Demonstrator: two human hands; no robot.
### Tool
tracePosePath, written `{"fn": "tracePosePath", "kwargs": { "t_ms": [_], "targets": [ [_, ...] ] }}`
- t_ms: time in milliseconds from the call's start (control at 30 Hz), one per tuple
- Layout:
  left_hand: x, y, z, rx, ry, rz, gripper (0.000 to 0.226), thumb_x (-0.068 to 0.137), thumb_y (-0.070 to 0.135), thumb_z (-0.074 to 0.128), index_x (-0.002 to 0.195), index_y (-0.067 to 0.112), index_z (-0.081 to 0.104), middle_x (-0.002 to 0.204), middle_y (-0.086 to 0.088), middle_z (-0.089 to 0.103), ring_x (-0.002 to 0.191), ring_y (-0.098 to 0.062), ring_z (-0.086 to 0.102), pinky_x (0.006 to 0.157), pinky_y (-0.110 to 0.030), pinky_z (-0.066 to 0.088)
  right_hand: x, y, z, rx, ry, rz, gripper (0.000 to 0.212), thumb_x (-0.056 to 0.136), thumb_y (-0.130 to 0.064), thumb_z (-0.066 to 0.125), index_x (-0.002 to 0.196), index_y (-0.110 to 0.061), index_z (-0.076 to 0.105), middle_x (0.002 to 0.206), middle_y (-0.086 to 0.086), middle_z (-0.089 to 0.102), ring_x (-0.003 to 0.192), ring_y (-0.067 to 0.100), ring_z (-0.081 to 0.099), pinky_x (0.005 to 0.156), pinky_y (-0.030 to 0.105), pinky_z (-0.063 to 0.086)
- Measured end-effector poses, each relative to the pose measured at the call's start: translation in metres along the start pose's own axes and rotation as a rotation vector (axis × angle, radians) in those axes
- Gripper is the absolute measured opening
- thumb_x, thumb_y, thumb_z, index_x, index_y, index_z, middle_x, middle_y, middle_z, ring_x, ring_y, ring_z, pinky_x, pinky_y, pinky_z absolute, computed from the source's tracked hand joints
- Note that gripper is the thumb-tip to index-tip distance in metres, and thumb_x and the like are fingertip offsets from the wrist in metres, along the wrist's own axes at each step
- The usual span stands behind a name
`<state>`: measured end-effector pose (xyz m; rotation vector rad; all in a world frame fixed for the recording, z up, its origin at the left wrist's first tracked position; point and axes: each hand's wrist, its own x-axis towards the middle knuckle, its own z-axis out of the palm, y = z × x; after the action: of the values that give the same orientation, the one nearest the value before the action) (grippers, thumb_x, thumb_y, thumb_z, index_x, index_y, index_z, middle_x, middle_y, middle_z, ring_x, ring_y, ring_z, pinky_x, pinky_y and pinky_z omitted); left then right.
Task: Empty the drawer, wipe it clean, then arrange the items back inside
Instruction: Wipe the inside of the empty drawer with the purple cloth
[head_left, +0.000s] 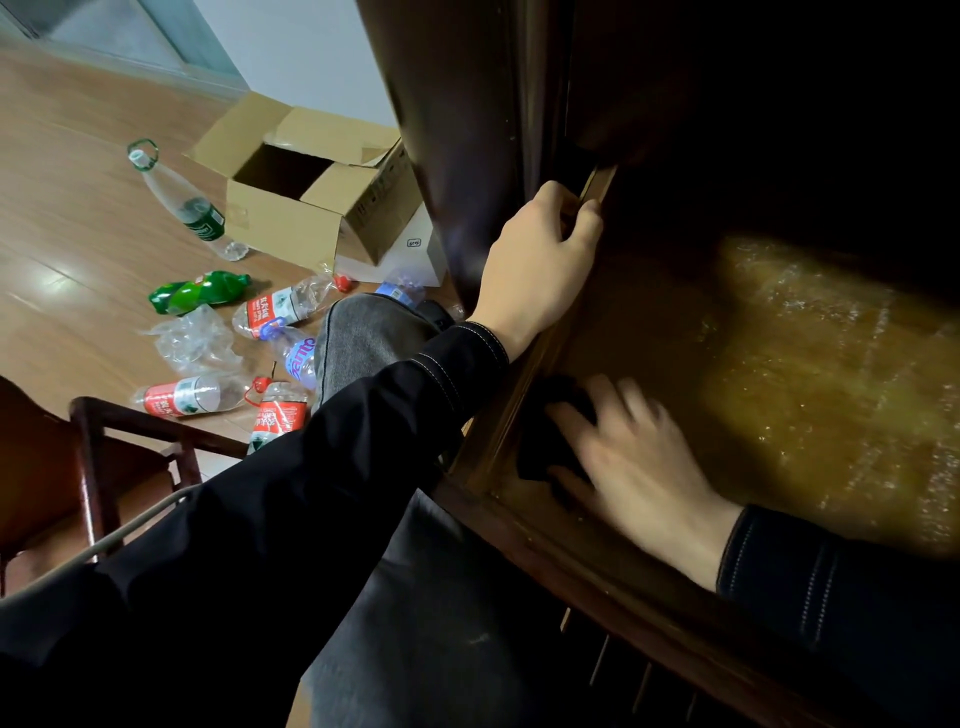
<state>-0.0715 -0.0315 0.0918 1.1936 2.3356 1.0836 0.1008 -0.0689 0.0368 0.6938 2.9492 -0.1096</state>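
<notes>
Drawer of dark wood (524, 387): left hand (540, 265) grips its side wall; at five o'clock right hand (631, 460), fingers spread, presses black cloth (540, 449) flat.

This looks like a room in a home: wood-laminate floor (78, 234), dark wooden cabinet (467, 130) on my right, wooden chair (88, 431) near left, open cardboard box (280, 223) and crushed plastic bottles (182, 397) beyond.

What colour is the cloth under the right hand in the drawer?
Black; the cloth shows best in the head view, pressed under the right hand.
</notes>
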Motion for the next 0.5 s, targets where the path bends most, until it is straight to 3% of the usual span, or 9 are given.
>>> {"fn": "tracePosePath", "kwargs": {
  "t_ms": [67,133,200,300,367,500],
  "targets": [
    [0.000,0.000,0.000,0.008,-0.005,0.005,0.029,0.102,0.039,0.046,0.104,0.013,0.057,0.092,0.002,0.064,0.086,-0.018,0.058,0.072,-0.033,0.042,-0.001,-0.004,0.000,0.060,0.062,-0.110,0.059,0.058,-0.015,0.096,0.112,-0.013,0.072,0.114,0.020,0.064,0.099,0.040,0.065,0.069,0.046,0.060],
    [0.000,-0.001,0.000,0.009,-0.005,0.008,0.029,0.102,0.039,0.045,0.105,0.013,0.057,0.093,0.002,0.064,0.086,-0.018,0.059,0.073,-0.034,0.044,-0.001,-0.009,0.000,0.135,0.114,-0.202,0.048,0.056,-0.012,0.098,0.098,-0.010,0.074,0.100,0.016,0.067,0.084,0.035,0.069,0.055,0.034,0.057],
    [0.001,-0.002,0.001,0.006,-0.002,0.007,0.030,0.102,0.039,0.045,0.105,0.013,0.057,0.094,0.001,0.065,0.087,-0.018,0.059,0.075,-0.035,0.046,0.004,-0.016,0.001,0.222,0.086,-0.263,0.036,0.068,-0.016,0.093,0.096,-0.006,0.072,0.099,0.015,0.065,0.077,0.033,0.069,0.048,0.030,0.053],
    [0.000,-0.001,0.001,0.007,0.000,0.013,0.029,0.102,0.039,0.045,0.105,0.013,0.058,0.095,0.002,0.065,0.088,-0.017,0.060,0.078,-0.036,0.049,0.010,-0.019,0.008,0.242,0.034,-0.345,0.032,0.098,-0.026,0.063,0.123,-0.007,0.060,0.127,0.014,0.053,0.101,0.035,0.062,0.070,0.039,0.054],
    [0.000,-0.001,0.000,0.007,-0.001,0.015,0.029,0.103,0.039,0.045,0.105,0.013,0.058,0.094,0.002,0.064,0.086,-0.016,0.060,0.077,-0.036,0.049,0.013,-0.012,0.008,0.221,-0.023,-0.465,0.026,0.102,-0.022,0.053,0.124,-0.012,0.060,0.130,0.010,0.051,0.104,0.031,0.060,0.072,0.039,0.051],
    [0.000,0.000,0.001,0.005,-0.002,0.005,0.031,0.102,0.039,0.045,0.105,0.011,0.058,0.095,0.000,0.065,0.089,-0.020,0.060,0.079,-0.037,0.049,0.020,0.017,-0.022,0.106,-0.157,-0.666,0.005,0.086,-0.011,0.062,0.086,-0.016,0.064,0.093,0.004,0.059,0.072,0.024,0.062,0.053,0.031,0.039]
  ]
}}
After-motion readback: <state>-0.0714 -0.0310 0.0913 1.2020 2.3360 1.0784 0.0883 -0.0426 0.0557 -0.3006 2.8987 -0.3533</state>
